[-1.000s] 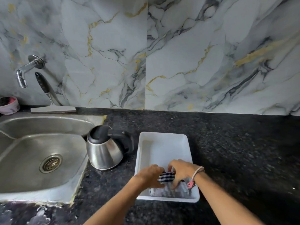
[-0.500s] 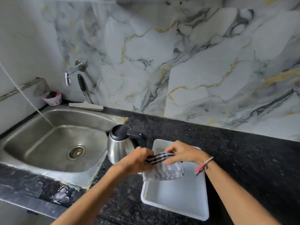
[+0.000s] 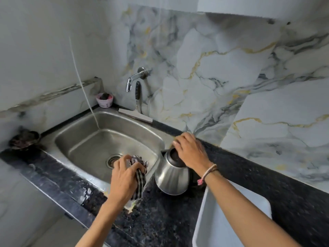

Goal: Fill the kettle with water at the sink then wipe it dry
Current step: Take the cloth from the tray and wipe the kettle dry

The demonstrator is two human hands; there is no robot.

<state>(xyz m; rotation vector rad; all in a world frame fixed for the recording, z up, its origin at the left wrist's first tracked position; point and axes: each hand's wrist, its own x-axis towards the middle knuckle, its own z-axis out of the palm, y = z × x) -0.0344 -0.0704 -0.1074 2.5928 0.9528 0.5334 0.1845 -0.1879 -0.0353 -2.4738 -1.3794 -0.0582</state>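
Nearest the camera, a white plastic tray (image 3: pixel 231 220) sat at the right edge of the dark speckled tabletop (image 3: pixel 160 220), with the right forearm crossing above its corner.

Left hand (image 3: pixel 122 179) hovered at the sink's front rim, fingers (image 3: pixel 124 162) bunched shut on a checked cloth (image 3: pixel 139 177). The cloth looked soft and limp, hanging loose below the palm; it would likely crumple to any shape and take up water easily.

Just beside it, the stainless steel kettle (image 3: pixel 171 177) stood upright on the tabletop, right of the sink (image 3: pixel 106 139) and close to its rim. Right hand (image 3: pixel 191 152) lay over the black lid, fingers (image 3: pixel 179 139) curled down past its far side. Whether they had closed on the handle could not be told; the handle was hidden under the hand.

Judgement: polished steel wall, smooth and probably slippery when wet, rigid, not fragile. Light if empty, markedly heavier once filled. Best taken by the handle, body steadied only through the cloth.

Farther back, a wall tap (image 3: pixel 132 80) stood over the basin, no water running. A squeegee (image 3: pixel 136 107) leaned below it; a small pink tub (image 3: pixel 104 100) sat in the corner.
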